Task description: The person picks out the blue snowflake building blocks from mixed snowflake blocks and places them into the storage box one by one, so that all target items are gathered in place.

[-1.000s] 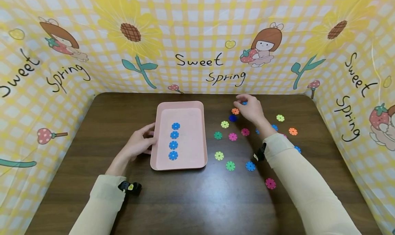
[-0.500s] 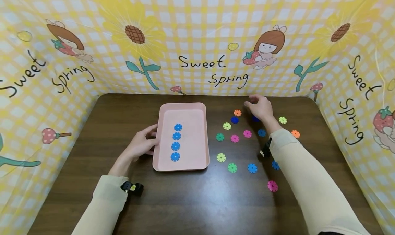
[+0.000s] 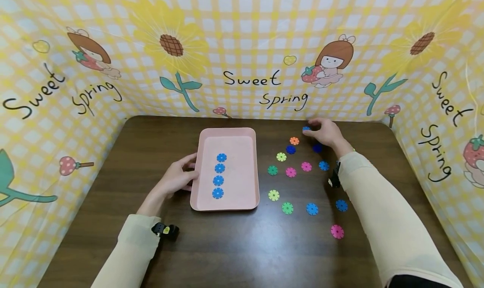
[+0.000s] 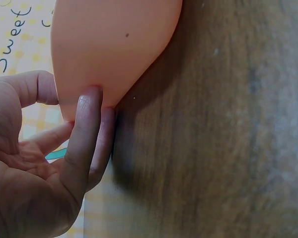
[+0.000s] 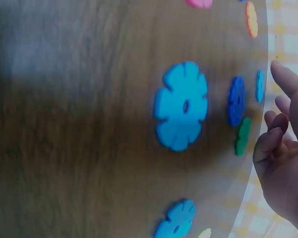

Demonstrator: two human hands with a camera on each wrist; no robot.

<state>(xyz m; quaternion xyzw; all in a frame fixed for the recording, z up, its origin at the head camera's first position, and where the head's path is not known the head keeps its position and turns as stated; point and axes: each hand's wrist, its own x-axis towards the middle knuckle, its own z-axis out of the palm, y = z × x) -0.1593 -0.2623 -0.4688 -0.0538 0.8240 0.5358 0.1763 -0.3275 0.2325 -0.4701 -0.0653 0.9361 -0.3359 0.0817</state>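
Observation:
My left hand holds the left side of a pink tray, thumb at the rim. In the left wrist view its fingertips press the tray's outer wall. A column of several blue flower-shaped discs lies inside the tray. At the table's far edge, my right hand reaches over a light blue notched disc, thumb and forefinger close around it. The right wrist view shows this blue disc lying flat by a fingertip, the other fingers loosely bent. Under the hand lies a dark blue disc.
Right of the tray, several loose discs are scattered, including an orange disc, a pink disc and a green disc. A yellow checked cloth walls the brown table at the back and sides.
My right hand has shifted right along the far edge, and the blue disc it covered half a second ago shows at its fingertips. The left hand stays on the tray. The head view has shifted slightly.

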